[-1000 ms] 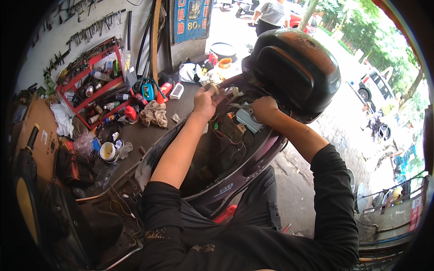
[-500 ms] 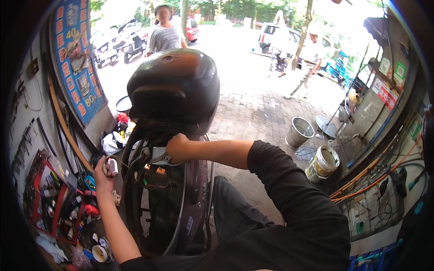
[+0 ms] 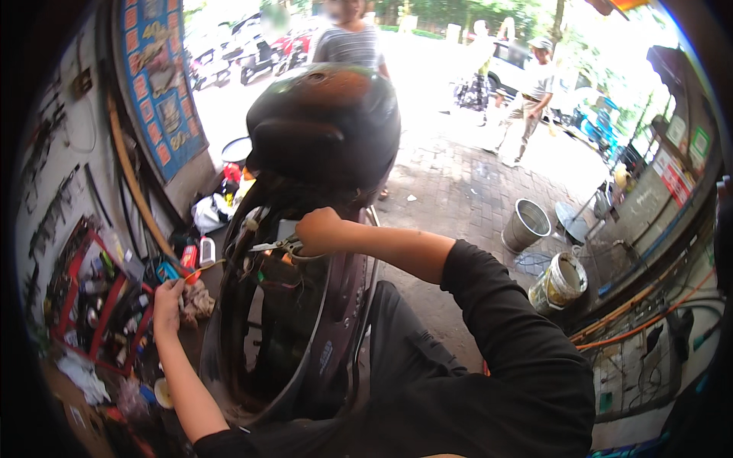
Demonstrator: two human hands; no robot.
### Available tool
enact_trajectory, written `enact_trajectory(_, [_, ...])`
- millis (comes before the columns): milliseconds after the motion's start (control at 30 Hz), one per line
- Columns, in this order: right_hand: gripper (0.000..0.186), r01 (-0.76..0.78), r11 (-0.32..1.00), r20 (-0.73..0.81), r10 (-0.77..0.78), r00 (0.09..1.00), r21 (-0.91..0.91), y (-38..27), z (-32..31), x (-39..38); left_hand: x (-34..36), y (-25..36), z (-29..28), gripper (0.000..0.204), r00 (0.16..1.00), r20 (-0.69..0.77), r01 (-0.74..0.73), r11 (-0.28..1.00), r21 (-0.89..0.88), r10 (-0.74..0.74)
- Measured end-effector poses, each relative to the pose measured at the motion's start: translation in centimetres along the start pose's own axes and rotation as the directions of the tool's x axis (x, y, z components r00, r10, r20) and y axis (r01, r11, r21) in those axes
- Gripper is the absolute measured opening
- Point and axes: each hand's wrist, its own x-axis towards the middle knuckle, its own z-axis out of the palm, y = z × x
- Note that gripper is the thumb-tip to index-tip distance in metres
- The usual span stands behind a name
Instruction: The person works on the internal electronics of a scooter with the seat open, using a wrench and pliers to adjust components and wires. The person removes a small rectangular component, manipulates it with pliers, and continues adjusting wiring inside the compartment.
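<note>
Apparently you're handling a yellowish wire (image 3: 203, 269), left hand (image 3: 167, 307) pinching it; right hand (image 3: 321, 231) is gripping a plier-like tool (image 3: 264, 246) leftward. Next: likely needing steadiness.

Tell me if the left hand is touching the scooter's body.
Apart: the head view shows floor and a crumpled rag between the left hand and the scooter's body.

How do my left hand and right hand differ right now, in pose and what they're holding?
Your left hand pinches a thin yellowish wire; your right hand grips a metal tool. The left hand is out beyond the scooter's left side, while the right hand is over its open body. Both are bare and closed on something.
</note>
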Motion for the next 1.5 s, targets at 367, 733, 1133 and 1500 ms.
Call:
enact_trajectory(367, [0.054,-0.401,-0.119,0.299,-0.486,0.821,0.908,-11.0,11.4,0.9,-7.5,-1.5,-1.4,0.03,0.991,-0.038,0.131,0.965,0.226,-0.126])
enact_trajectory(733, [0.064,-0.465,-0.208,0.327,-0.474,0.817,0.861,-15.3,12.6,0.4,-6.4,-1.1,-0.3,0.03,0.974,-0.204,-0.039,0.96,0.278,0.098])
enact_trajectory(1133, [0.073,-0.626,-0.345,0.411,-0.522,0.747,0.699,-12.8,15.7,1.1,-5.5,3.7,3.0,0.028,0.923,-0.345,-0.097,0.972,0.214,0.168])
enact_trajectory(1500, [0.072,-0.68,-0.561,0.212,-0.676,0.705,0.472,-12.5,16.5,4.0,-5.0,3.1,2.7,0.026,0.931,-0.34,-0.102,0.989,0.103,0.131])
